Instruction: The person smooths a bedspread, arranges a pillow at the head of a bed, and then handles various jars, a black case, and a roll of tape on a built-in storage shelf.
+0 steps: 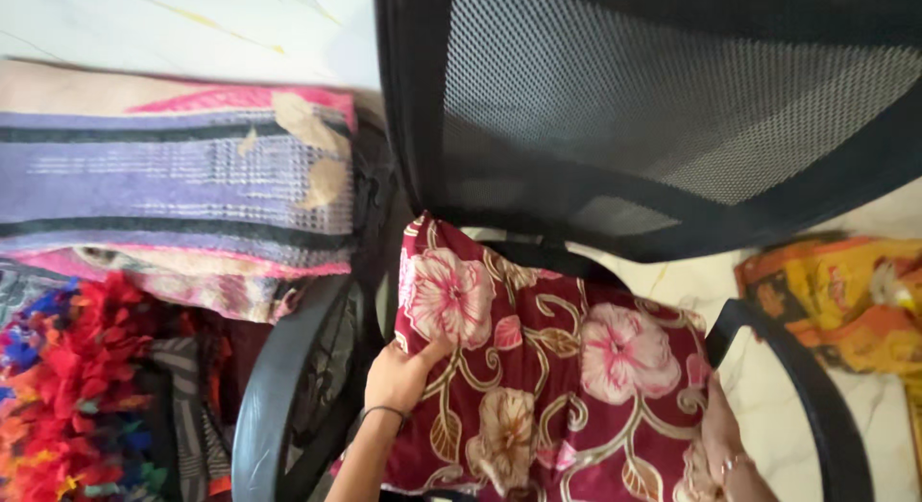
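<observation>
so the maroon floral cloth [547, 367] is lying on the seat of a black office chair [615, 108], and it's boxed in pretty tight: the mesh backrest hangs over it at 12 o'clock, the left armrest [279, 387] curves down along its 9 o'clock edge and the right armrest [797, 377] along the 3 o'clock edge, so the only really open side is 6 o'clock, toward the person. The left hand [399, 377] has its fingers closed on the cloth's left edge, pinching it just beside that armrest, with a thin dark band on the wrist. The right hand [720, 430] sits at the cloth's right edge at about 4 o'clock, touching it, but it's half hidden behind the fabric, so I can't tell how far closed it is or whether it's actually gripping. The cloth looks folded into a rough rectangle, long axis running from 6 up to 12 o'clock, top edge tucked under the backrest with one corner poking up toward 11 o'clock. Around the chair it's crowded: a stack of purple and pink striped fabric [173, 175] at 9 to 10 o'clock, touching or nearly touching the chair frame, a fluffy red multicoloured piece [67, 387] at 8 o'clock, and an orange and yellow printed cloth [845, 291] on the floor at 3 o'clock. The floor [192, 22] is pale marble-looking tile, bare bits showing at 11 o'clock and down at 4 o'clock past the right armrest
</observation>
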